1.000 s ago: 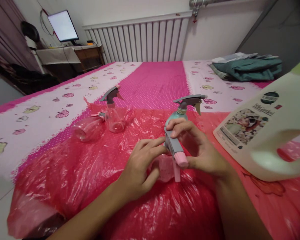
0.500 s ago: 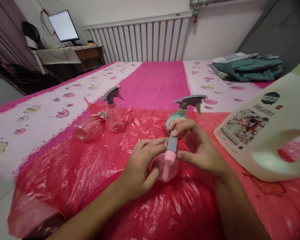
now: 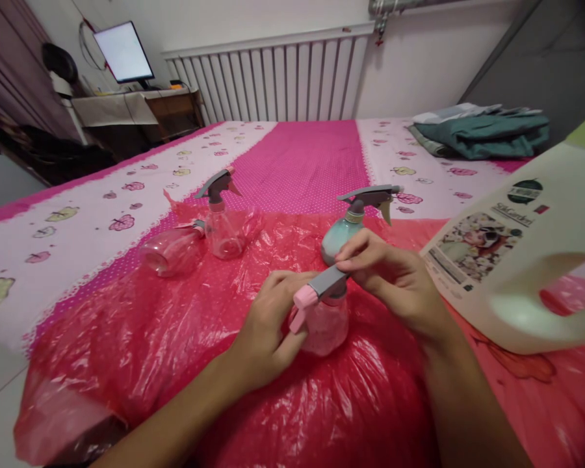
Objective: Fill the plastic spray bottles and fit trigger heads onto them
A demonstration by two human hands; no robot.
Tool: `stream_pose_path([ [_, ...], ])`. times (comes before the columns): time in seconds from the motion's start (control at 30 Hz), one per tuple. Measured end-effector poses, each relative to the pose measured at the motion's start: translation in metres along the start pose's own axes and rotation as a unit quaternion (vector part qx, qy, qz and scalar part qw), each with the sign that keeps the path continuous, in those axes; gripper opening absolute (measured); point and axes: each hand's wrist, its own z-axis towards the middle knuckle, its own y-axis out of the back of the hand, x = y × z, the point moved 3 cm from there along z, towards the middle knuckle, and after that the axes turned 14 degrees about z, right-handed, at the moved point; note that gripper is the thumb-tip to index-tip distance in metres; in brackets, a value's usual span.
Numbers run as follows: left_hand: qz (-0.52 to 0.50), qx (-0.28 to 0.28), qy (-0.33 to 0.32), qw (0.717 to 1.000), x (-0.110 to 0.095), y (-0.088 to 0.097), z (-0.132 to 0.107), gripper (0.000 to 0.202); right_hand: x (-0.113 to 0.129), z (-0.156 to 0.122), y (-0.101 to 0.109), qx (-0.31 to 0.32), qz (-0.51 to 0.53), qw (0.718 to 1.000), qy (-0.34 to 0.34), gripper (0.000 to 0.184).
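Observation:
A clear pink spray bottle (image 3: 327, 330) stands before me on red plastic sheeting, topped by a grey and pink trigger spray head (image 3: 327, 281). My left hand (image 3: 266, 322) is closed round the bottle's left side, its fingertips partly hidden behind the spray head. With thumb and fingers, my right hand (image 3: 394, 279) pinches the rear end of the spray head, whose pink nozzle points left and towards me. Just behind is a spray bottle with pale blue-green contents (image 3: 342, 235), partly covered by my right fingers.
A large white jug (image 3: 497, 260) leans in at the right. At the left, one clear spray bottle (image 3: 224, 234) stands upright and another (image 3: 173, 250) lies on its side. Red plastic sheeting (image 3: 175, 364) covers the near bed; folded clothes (image 3: 487, 133) lie at the far right.
The spray head has turned on the bottle, its nozzle swinging from pointing at me towards the left. My right hand has shifted with its rear end; my left hand stays at the bottle.

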Motion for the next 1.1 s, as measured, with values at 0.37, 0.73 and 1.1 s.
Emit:
stream_pose_path([
  [0.37, -0.222, -0.02, 0.215, 0.951, 0.012, -0.016, -0.011, 0.043, -0.002, -0.003, 0.006, -0.003, -0.031, 0.999, -0.01, 0.02],
  [0.73, -0.23, -0.081, 0.27, 0.931, 0.013, -0.008, -0.004, 0.035, -0.005, -0.004, 0.003, 0.01, -0.016, 1.0, -0.008, 0.022],
  [1.1, -0.164, -0.082, 0.258, 0.948, 0.017, -0.001, 0.004, 0.044, 0.012, -0.003, -0.002, 0.037, -0.048, 0.998, -0.009, 0.018],
])
